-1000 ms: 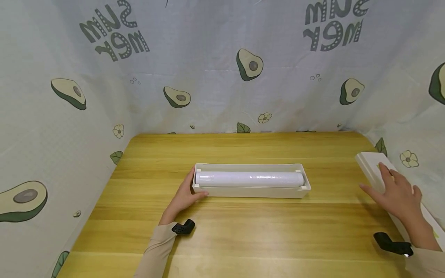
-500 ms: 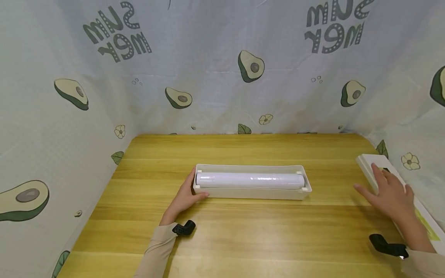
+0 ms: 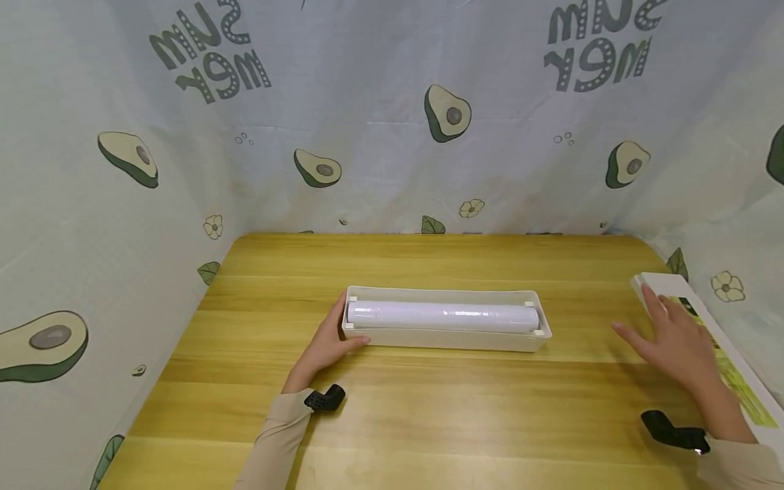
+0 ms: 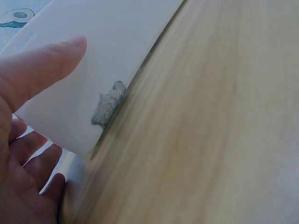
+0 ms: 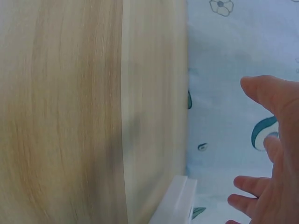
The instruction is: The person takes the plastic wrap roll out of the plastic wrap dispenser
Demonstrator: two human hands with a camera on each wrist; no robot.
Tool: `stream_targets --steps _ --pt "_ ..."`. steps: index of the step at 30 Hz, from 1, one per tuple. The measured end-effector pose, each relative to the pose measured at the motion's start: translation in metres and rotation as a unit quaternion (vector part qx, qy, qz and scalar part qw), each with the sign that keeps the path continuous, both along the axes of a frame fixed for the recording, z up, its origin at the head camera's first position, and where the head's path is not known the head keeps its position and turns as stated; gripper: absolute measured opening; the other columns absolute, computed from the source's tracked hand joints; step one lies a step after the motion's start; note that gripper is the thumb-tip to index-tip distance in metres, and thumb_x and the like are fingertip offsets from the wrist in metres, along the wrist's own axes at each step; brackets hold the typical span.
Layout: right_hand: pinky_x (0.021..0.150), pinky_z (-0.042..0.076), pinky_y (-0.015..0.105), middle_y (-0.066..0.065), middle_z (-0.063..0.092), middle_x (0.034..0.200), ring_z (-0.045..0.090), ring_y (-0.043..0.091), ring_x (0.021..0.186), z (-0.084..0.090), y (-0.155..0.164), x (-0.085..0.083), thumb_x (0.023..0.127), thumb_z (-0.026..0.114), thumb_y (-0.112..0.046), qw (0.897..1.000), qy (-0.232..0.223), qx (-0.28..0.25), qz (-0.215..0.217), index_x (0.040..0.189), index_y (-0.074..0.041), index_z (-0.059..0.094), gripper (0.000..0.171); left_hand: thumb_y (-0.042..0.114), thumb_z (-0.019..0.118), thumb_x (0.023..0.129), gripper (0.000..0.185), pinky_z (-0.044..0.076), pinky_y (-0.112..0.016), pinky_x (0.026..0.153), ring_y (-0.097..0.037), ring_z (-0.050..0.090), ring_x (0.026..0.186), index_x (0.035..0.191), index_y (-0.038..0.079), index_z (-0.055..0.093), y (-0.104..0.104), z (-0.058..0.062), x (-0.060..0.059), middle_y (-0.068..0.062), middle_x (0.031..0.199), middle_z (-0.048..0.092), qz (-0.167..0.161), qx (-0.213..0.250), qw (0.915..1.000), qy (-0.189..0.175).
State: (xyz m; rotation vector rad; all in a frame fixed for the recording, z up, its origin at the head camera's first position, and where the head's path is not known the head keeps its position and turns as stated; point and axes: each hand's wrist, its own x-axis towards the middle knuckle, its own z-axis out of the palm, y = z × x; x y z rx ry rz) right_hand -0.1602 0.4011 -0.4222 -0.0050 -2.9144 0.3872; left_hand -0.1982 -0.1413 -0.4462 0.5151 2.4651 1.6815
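**Left hand on the wrap dispenser, right hand spread beside the lid**

Nearest the camera, two beige sleeves come in from the bottom edge, each wrist wearing a small black camera mount. The left hand (image 3: pixel 322 348) rests on the wooden table (image 3: pixel 429 408) and holds the left end of the white dispenser tray (image 3: pixel 447 338), thumb along the front wall and fingers curved around the end; the left wrist view shows the thumb (image 4: pixel 44 67) lying against the white wall and the other fingers round the corner of the tray. The right hand (image 3: pixel 676 340) is open, fingers spread and fairly straight, gripping nothing; it lies low over the table's right side, its fingertips at the near edge of the long white lid (image 3: pixel 716 347). Whether they touch the lid cannot be told. In the right wrist view the fingers (image 5: pixel 268 95) are splayed in front of the cloth, with a white corner of the lid (image 5: pixel 177 203) below them.

The tray lies crosswise at the middle of the table, and a roll of cling film (image 3: pixel 442 316) lies along its full length. The lid lies well apart from the tray, along the right edge, showing green print on its upper face.

Behind and on both sides hangs a pale cloth backdrop (image 3: pixel 380 122) printed with avocados, small flowers and grey lettering
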Motion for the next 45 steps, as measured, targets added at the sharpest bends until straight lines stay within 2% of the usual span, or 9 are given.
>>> stream_targets --steps 3,8,15,22,27,34,39,45 --pt "0.085 0.026 0.073 0.044 0.028 0.137 0.031 0.060 0.117 0.000 -0.004 -0.002 0.088 0.058 -0.045 1.000 0.011 0.000 0.011 0.152 -0.010 0.006 0.089 0.005 0.074 0.078 0.098 0.037 -0.044 0.105 -0.035 0.042 0.128 0.151 0.002 0.009 0.000 0.000 0.000 -0.022 0.148 0.032 0.003 -0.004 1.0000 0.004" --pt "0.088 0.026 0.071 0.042 0.028 0.139 0.031 0.060 0.118 -0.001 -0.008 -0.005 0.088 0.058 -0.045 1.000 0.013 0.000 0.016 0.152 -0.008 0.006 0.090 0.005 0.073 0.078 0.097 0.037 -0.046 0.105 -0.036 0.043 0.127 0.150 0.000 0.008 0.000 -0.002 0.000 -0.023 0.148 0.032 0.005 -0.012 0.9999 0.006" --pt "0.087 0.027 0.070 0.042 0.027 0.140 0.032 0.060 0.117 0.000 -0.012 -0.007 0.088 0.059 -0.043 0.999 0.018 -0.006 0.027 0.152 -0.008 0.006 0.090 0.008 0.076 0.076 0.102 0.033 -0.049 0.108 -0.032 0.040 0.131 0.152 0.010 0.008 -0.004 -0.033 -0.015 -0.017 0.151 0.031 0.018 -0.003 0.9998 0.009" --pt "0.084 0.029 0.070 0.041 0.029 0.139 0.034 0.059 0.115 0.002 -0.018 -0.009 0.087 0.061 -0.040 0.999 0.030 -0.012 0.043 0.151 -0.006 0.010 0.089 0.016 0.077 0.077 0.102 0.034 -0.049 0.108 -0.031 0.040 0.131 0.152 0.014 0.009 -0.006 -0.037 -0.016 -0.014 0.151 0.031 0.016 -0.003 0.9998 0.015" --pt "0.084 0.029 0.070 0.038 0.029 0.142 0.033 0.059 0.118 0.001 -0.025 -0.011 0.087 0.061 -0.040 0.998 0.032 -0.016 0.051 0.152 -0.009 0.010 0.088 0.010 0.076 0.077 0.101 0.034 -0.049 0.107 -0.032 0.041 0.130 0.152 0.013 0.009 -0.005 -0.032 -0.013 -0.016 0.150 0.031 0.022 -0.008 0.9997 0.012" --pt "0.086 0.030 0.068 0.039 0.033 0.139 0.036 0.058 0.117 0.006 -0.032 -0.012 0.087 0.062 -0.039 0.997 0.047 -0.013 0.060 0.151 -0.009 0.013 0.086 0.005 0.074 0.077 0.098 0.032 -0.051 0.108 -0.036 0.038 0.131 0.150 0.001 0.009 0.000 -0.006 -0.001 -0.022 0.150 0.030 0.014 -0.012 0.9998 0.009" --pt "0.087 0.030 0.068 0.037 0.033 0.140 0.036 0.057 0.117 0.008 -0.035 -0.013 0.087 0.062 -0.039 0.997 0.046 -0.010 0.062 0.151 -0.009 0.014 0.086 0.005 0.074 0.078 0.098 0.031 -0.049 0.110 -0.035 0.037 0.134 0.151 0.002 0.008 0.000 0.000 0.001 -0.021 0.151 0.028 0.012 -0.014 0.9998 -0.008" --pt "0.089 0.029 0.067 0.033 0.031 0.144 0.033 0.055 0.122 0.008 -0.039 -0.014 0.087 0.062 -0.039 0.996 0.048 -0.015 0.072 0.151 -0.011 0.015 0.085 0.006 0.074 0.078 0.098 0.030 -0.051 0.110 -0.036 0.035 0.134 0.151 0.002 0.009 0.000 0.001 0.001 -0.022 0.151 0.028 0.013 -0.011 0.9998 -0.003"
